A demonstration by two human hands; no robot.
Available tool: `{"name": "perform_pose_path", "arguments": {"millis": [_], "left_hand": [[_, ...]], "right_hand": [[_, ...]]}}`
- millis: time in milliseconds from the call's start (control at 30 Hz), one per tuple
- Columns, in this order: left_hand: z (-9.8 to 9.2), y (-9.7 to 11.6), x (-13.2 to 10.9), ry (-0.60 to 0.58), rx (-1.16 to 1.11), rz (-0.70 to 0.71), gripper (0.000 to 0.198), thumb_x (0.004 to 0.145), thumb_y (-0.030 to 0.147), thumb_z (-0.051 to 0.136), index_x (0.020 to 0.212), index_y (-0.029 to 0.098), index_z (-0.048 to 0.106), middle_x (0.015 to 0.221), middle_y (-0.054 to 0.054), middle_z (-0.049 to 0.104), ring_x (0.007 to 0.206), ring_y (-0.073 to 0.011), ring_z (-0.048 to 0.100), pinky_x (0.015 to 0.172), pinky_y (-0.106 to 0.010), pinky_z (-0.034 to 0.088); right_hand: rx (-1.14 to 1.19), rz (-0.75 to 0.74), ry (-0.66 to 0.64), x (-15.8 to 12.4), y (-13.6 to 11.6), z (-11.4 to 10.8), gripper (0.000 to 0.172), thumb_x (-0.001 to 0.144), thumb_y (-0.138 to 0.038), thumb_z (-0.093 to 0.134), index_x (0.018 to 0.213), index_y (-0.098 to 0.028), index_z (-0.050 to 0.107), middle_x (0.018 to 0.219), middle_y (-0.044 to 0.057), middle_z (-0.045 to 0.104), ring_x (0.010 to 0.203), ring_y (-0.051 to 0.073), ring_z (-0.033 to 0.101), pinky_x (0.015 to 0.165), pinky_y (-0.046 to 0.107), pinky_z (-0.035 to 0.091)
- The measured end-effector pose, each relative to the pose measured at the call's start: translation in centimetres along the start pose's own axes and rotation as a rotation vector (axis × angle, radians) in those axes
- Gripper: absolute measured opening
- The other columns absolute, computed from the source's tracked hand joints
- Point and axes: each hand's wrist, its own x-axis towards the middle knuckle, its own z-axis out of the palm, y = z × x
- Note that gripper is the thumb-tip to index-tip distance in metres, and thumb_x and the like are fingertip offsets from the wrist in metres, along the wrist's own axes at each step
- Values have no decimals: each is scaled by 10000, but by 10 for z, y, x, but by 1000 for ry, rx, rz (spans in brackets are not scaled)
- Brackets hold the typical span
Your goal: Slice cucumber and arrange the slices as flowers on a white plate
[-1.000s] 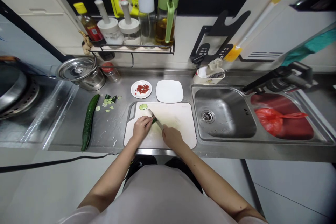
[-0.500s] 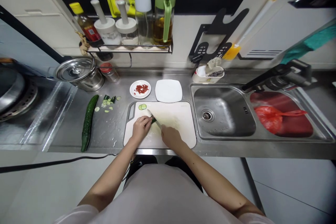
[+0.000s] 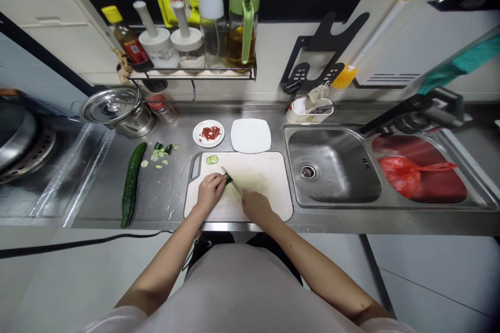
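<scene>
On the white cutting board (image 3: pixel 269 182), my left hand (image 3: pixel 210 191) is closed on a short dark-green piece of cucumber (image 3: pixel 228 179). My right hand (image 3: pixel 255 206) grips the handle of a knife (image 3: pixel 235 184), whose blade points up and left and lies against the cucumber piece. Much of the piece is hidden by my fingers and the blade. A few pale cucumber slices (image 3: pixel 212 159) rest near the board's top left. Left of the board lies a whole cucumber (image 3: pixel 133 184), with several cucumber scraps (image 3: pixel 159 152) beside it on the steel counter.
Behind the board stand a small plate of red bits (image 3: pixel 198 137) and a white square plate (image 3: pixel 250 136). A steel sink (image 3: pixel 334 166) is to the right, with a red plastic bag (image 3: pixel 400 176) beyond. A lidded pot (image 3: pixel 133 119) and a seasoning rack (image 3: pixel 195 74) are at the back left.
The knife and my right hand have shifted slightly down and right. My left hand stays on the cucumber piece almost in place.
</scene>
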Motion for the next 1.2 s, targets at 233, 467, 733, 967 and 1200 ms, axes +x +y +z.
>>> {"name": "perform_pose_path", "arguments": {"millis": [233, 467, 733, 967, 1200], "left_hand": [[-1, 1, 1, -13, -7, -6, 207, 925, 270, 512, 986, 232, 706, 987, -62, 702, 934, -180, 636, 846, -325, 510], [0, 2, 1, 7, -10, 2, 209, 931, 278, 505, 983, 233, 703, 984, -56, 702, 925, -176, 634, 830, -314, 506], [0, 1, 2, 0, -15, -5, 205, 932, 283, 507, 976, 232, 701, 974, -58, 701, 924, -178, 636, 822, -310, 507], [1, 1, 1, 17, -13, 1, 210, 934, 285, 505, 963, 226, 705, 966, -59, 704, 914, -176, 639, 825, -313, 509], [3, -2, 0, 25, -10, 11, 212, 930, 291, 513, 974, 226, 709, 977, -60, 703, 915, -173, 636, 836, -309, 510]], "right_hand": [[-5, -16, 8, 2, -1, 2, 321, 966, -164, 320, 1171, -122, 565, 1011, 147, 695, 998, 233, 661, 800, 309, 482], [-3, -2, -8, 3, -3, 1, 314, 959, -158, 346, 1168, -127, 579, 1033, 149, 693, 1023, 230, 655, 830, 315, 482], [2, -5, -3, 3, -3, 1, 315, 953, -147, 354, 1166, -125, 586, 1029, 159, 696, 1010, 236, 664, 822, 321, 488], [-5, -17, 34, 10, -2, 8, 322, 951, -139, 334, 1153, -117, 584, 1027, 157, 695, 1000, 239, 666, 821, 328, 489], [31, -12, 60, 14, -2, 14, 294, 943, -115, 336, 1124, -135, 567, 987, 141, 695, 994, 213, 665, 822, 300, 480]]}}
